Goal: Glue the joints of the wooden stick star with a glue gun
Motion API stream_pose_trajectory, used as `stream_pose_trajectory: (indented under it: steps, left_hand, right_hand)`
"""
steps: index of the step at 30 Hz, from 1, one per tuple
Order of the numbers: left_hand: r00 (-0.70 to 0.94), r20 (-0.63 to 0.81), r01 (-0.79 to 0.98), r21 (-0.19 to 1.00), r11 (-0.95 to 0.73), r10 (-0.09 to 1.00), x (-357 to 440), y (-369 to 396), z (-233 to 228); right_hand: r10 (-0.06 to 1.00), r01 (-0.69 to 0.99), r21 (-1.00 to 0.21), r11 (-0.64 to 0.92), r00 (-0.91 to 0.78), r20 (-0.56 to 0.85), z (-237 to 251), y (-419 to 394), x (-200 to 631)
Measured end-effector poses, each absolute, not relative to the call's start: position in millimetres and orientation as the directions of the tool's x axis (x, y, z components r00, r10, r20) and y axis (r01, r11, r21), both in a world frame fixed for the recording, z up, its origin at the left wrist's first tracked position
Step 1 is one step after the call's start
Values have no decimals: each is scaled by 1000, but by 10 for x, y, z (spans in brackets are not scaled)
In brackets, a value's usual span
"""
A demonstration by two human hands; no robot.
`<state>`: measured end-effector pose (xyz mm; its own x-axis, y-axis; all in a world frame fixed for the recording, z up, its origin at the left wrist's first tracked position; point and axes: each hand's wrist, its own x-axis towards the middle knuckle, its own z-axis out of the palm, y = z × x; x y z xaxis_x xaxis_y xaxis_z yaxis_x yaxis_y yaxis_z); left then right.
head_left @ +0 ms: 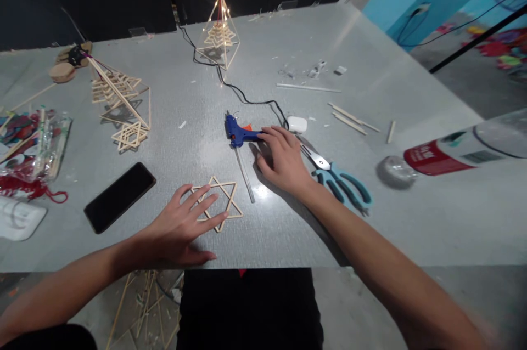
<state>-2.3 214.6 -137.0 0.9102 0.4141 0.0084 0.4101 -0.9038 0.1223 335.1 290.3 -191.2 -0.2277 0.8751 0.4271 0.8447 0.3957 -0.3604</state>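
My left hand [184,225] lies flat with spread fingers on a small star made of wooden sticks [224,202] near the table's front edge. My right hand [283,161] rests palm down on the handle of a blue glue gun [237,131] lying on its side; its fingers are curled over the handle. A clear glue stick [245,176] lies just below the gun, between my two hands.
Teal scissors [342,181] lie right of my right hand. A black phone [119,196] sits left. Stick pyramids [119,99] and a lit one [219,32] stand farther back. Loose sticks [353,118], a white plug [297,124], a lying bottle [453,153].
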Motion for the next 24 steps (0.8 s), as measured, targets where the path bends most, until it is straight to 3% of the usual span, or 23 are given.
stream_pose_trajectory:
  steps: [8,14,24]
  left_hand:
    - [899,-30,437,134,-889,437,-30,2129,-1349]
    - [904,32,422,106,-900,427,-41,2138,-1403]
    - [911,103,394,75,-916,400,-98,2147,-1490]
  right_hand:
    - [866,864,-185,468,-406,294,-1723,3100,3329]
    - [875,880,-90,467,-445,191,-1662,3501,3262]
    - [883,878,-174,447,-400,247,-1578,3718,3234]
